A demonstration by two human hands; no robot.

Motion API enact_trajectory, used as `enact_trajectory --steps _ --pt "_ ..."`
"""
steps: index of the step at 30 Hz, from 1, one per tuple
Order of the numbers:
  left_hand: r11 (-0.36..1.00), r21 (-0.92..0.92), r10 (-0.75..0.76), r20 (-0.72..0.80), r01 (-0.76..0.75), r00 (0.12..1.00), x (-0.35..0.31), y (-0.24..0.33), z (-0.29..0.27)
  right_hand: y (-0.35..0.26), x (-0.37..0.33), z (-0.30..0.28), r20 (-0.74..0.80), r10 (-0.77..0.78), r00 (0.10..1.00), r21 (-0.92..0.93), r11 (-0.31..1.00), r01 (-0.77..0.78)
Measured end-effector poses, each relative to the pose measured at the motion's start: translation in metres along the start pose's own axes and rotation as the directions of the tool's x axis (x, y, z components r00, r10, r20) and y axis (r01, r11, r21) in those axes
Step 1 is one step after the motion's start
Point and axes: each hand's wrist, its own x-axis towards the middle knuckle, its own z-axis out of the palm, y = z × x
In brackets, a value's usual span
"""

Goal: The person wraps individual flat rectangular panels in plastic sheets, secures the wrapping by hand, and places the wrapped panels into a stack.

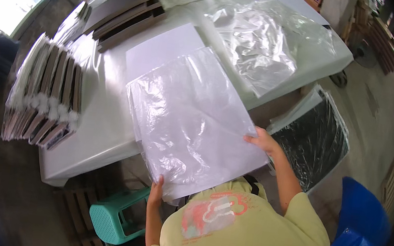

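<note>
Holding a white, plastic-covered sheet (197,123) partly over the worktop (100,128) and partly past its near edge, close to a yellow shirt (254,236). Gripping with the left hand (156,190), fingers clamped on the near left corner, and with the right hand (263,141), fingers clamped on the right edge. Overlapping, as seen from above, a plain white sheet (164,47) on the worktop, with crumpled clear plastic (258,44) farther right and a green stool (111,218) low on the left.

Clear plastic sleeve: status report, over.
Left hand gripping left edge, right hand right edge. Clear plastic sleeve overhanging table. Crumpled plastic film beyond, to the right.
</note>
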Motion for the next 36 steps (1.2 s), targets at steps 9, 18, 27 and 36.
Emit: enact_trajectory --steps 9,18,27,36 --pt "0.966 0.242 -0.028 0.443 -0.089 0.896 -0.051 0.029 0.041 0.034 -0.103 -0.024 -0.478 -0.089 0.874 0.236 0.945 0.226" --pt "0.762 0.576 -0.004 0.463 -0.297 0.886 -0.019 0.078 0.119 0.211 -0.247 -0.087 -0.907 0.321 0.272 0.414 0.795 0.442" --pt "0.830 0.347 0.206 0.537 -0.437 0.818 0.002 0.146 0.142 0.325 -0.236 -0.144 -0.941 0.326 -0.095 0.331 0.943 -0.040" --pt "0.879 -0.339 0.468 0.475 -0.336 0.745 -0.016 0.209 0.168 0.236 -0.133 -0.124 -0.982 -0.187 -0.022 -0.149 0.844 -0.515"
